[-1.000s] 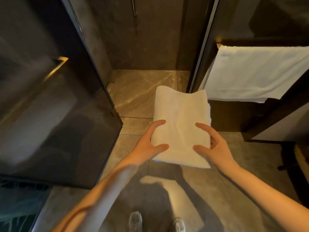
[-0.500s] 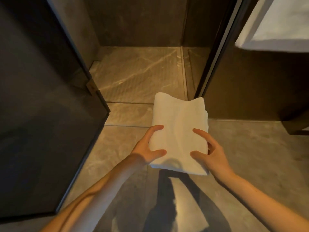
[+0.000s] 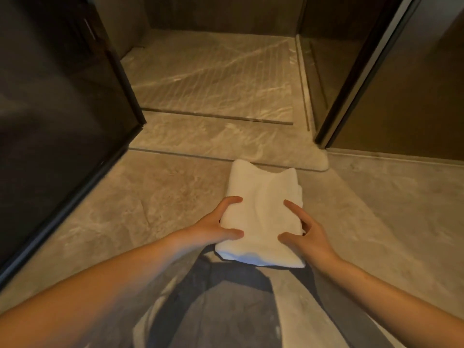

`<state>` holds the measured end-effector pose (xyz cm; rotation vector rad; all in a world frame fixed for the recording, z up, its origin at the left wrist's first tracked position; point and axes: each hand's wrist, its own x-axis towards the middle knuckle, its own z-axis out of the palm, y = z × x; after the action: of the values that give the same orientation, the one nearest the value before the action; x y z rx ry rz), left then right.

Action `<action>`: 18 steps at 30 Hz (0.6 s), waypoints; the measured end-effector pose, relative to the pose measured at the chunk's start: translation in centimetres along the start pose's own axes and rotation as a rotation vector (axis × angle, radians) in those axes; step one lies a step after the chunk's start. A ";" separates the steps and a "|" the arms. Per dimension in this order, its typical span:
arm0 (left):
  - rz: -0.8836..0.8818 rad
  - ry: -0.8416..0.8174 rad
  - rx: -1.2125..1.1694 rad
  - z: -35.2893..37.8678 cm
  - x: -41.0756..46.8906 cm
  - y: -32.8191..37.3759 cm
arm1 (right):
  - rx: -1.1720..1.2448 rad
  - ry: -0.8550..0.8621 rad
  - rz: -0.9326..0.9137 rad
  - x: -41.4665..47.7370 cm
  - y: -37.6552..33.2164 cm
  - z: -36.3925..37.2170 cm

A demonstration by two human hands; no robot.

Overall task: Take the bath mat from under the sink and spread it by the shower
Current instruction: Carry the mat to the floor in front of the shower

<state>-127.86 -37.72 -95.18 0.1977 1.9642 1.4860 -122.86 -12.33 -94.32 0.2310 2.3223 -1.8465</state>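
A folded white bath mat [image 3: 263, 212] hangs low over the stone floor, just in front of the shower threshold [image 3: 213, 143]. My left hand [image 3: 218, 227] grips its left edge, thumb on top. Gripping the right edge is my right hand [image 3: 305, 237], with its fingers spread over the top and side. The mat stays folded in a thick rectangle, its far end toward the shower. The shower floor [image 3: 213, 74] with fine grooves lies beyond the threshold.
A dark glass shower door [image 3: 57, 116] stands open on the left, its bottom edge slanting across the floor. A dark frame post [image 3: 351, 79] and brown wall panel [image 3: 406, 104] close the right side. Grey floor [image 3: 376, 222] spreads to the right.
The view has tilted down and closed in on the floor. Both hands have lowered the folded mat toward the floor by the threshold. The hanging towel has left the view.
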 end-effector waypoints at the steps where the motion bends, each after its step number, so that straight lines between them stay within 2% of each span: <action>1: -0.037 -0.022 0.061 0.0 0.4 -0.7 | -0.019 -0.015 0.032 0.3 0.8 0.1; 5: -0.142 -0.137 0.479 0.1 1.8 -0.4 | -0.258 -0.024 0.113 1.7 2.1 -0.3; 7: -0.114 -0.032 0.834 0.2 2.6 0.6 | -0.552 0.062 0.068 2.3 2.2 -0.9; 9: 0.013 0.115 1.173 1.5 3.1 1.2 | -0.754 0.135 -0.044 2.7 1.9 -0.8; 11: 0.139 0.213 1.243 3.7 3.7 0.9 | -0.884 0.122 -0.204 3.1 1.7 0.3; 13: 0.159 0.244 1.220 5.3 5.0 0.0 | -0.963 0.056 -0.290 3.8 2.0 1.7; 16: 0.145 0.217 1.273 6.1 6.8 -1.7 | -1.034 -0.028 -0.256 4.6 3.8 2.2; 18: 0.208 0.229 1.301 6.0 7.1 -3.0 | -1.079 -0.042 -0.244 4.6 5.6 2.1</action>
<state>-129.08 -30.48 -101.60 0.8079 2.8721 0.0971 -126.05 -13.04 -101.09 -0.2397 2.9944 -0.4211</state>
